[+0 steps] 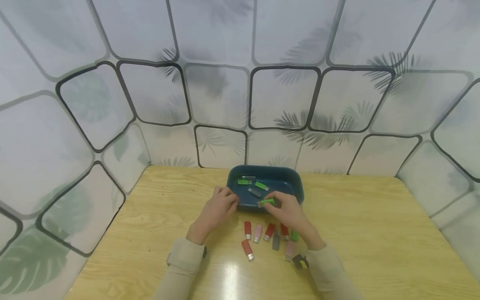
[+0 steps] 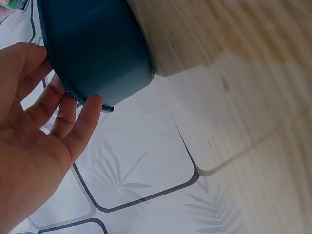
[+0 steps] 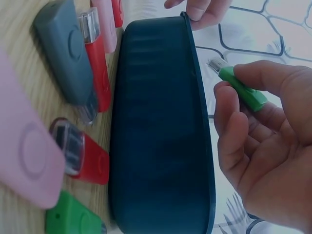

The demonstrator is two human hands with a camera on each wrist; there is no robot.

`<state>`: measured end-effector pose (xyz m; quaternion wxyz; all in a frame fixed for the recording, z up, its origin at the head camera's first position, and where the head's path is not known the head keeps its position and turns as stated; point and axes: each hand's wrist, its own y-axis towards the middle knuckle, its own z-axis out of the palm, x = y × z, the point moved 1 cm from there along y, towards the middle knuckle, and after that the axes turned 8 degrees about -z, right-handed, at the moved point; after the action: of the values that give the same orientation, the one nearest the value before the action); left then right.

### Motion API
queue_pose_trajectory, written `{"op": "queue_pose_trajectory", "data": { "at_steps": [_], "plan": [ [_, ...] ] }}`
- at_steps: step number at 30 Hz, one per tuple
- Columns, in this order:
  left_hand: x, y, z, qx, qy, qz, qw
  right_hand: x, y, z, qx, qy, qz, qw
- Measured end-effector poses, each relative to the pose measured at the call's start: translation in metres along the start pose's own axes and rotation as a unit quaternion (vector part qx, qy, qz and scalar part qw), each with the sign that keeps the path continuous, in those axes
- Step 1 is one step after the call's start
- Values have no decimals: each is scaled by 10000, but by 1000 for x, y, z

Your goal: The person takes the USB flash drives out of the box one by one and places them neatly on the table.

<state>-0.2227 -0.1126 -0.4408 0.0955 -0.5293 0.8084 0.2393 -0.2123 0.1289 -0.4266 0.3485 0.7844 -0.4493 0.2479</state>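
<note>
A dark blue plastic bin (image 1: 298, 177) stands near the back edge of the table, with two green and two grey USB flash drives lying inside. My left hand (image 1: 221, 205) holds the bin's rim at its near left corner; fingertips (image 2: 92, 105) lie along the rim in the left wrist view. Over the bin's near right side, my right hand (image 1: 286, 208) pinches a green USB flash drive (image 3: 246, 92) between thumb and fingers. Its metal plug points away from the palm. Among the drives in the bin are a green one (image 1: 261, 186) and a grey one (image 1: 255, 192).
In front of the bin, several more flash drives lie on the wooden table (image 1: 168, 258): red ones (image 1: 247, 250), pink ones (image 1: 257, 233), a grey one (image 1: 276, 240) and a green one (image 1: 294, 236). A patterned wall covering (image 1: 221, 146) rises behind the table.
</note>
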Motion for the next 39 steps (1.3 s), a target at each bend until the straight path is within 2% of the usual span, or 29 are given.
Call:
{"op": "queue_pose_trajectory", "data": {
  "at_steps": [11,18,21,26,35,39],
  "plan": [
    [0,0,0,-7,59,-13,10000,-2,-9,0,600,-15,-345,9976],
    [-1,0,-2,61,13,-75,10000,3,-11,2,795,-165,-135,9966],
    [-1,0,-1,67,-3,-88,9999,7,-12,4,994,-124,-87,9949],
    [0,0,0,-3,8,-1,10000,8,-13,6,1176,-114,-364,9923],
    [0,0,0,12,19,-8,10000,5,-24,11,1718,-483,-470,9828],
    [-1,0,0,20,29,-39,10000,5,-32,12,1826,-584,-569,9798]
  ]
}}
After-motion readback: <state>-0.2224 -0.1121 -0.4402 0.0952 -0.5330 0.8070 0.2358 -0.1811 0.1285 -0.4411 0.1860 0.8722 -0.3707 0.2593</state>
